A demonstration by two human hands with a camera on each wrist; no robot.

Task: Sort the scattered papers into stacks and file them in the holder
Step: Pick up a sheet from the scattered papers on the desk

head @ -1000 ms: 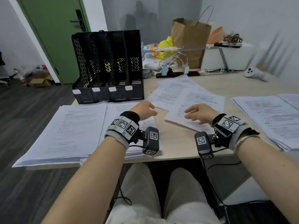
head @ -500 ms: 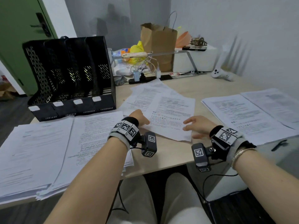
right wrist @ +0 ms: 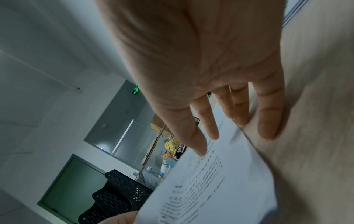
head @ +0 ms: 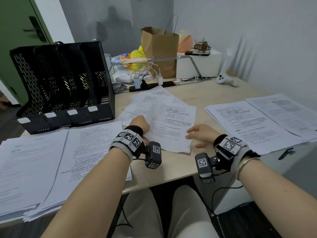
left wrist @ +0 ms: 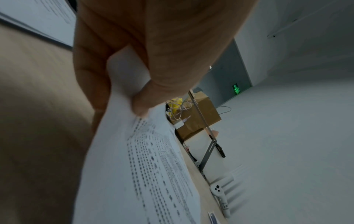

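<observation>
The left hand (head: pixel 139 123) pinches the top sheet (head: pixel 171 127) at its 9 o'clock edge, prob. to lift it off the loose pile mid-desk. The right hand (head: pixel 199 134) hovers w/ fingers spread, holding nothing, at the sheet's 3 o'clock edge, likely to steady it. The holder (head: pixel 65 86) stands at 10 o'clock, w/ stacks (head: pixel 42 162) by it at 8.

Both forearms are left bare. Just behind the left hand (head: pixel 139 123), a grey wristband edged in black is worn, and three white squares printed with black square codes are fixed across it. A small black camera block, marked with the same codes, is mounted on the inner side of that wrist, and a thin black cable is led from it. Behind the right hand (head: pixel 199 133) a matching band, code squares, bolted camera block and cable are seen, and a silver bangle is worn further up the arm. Pale trousers are worn.
</observation>
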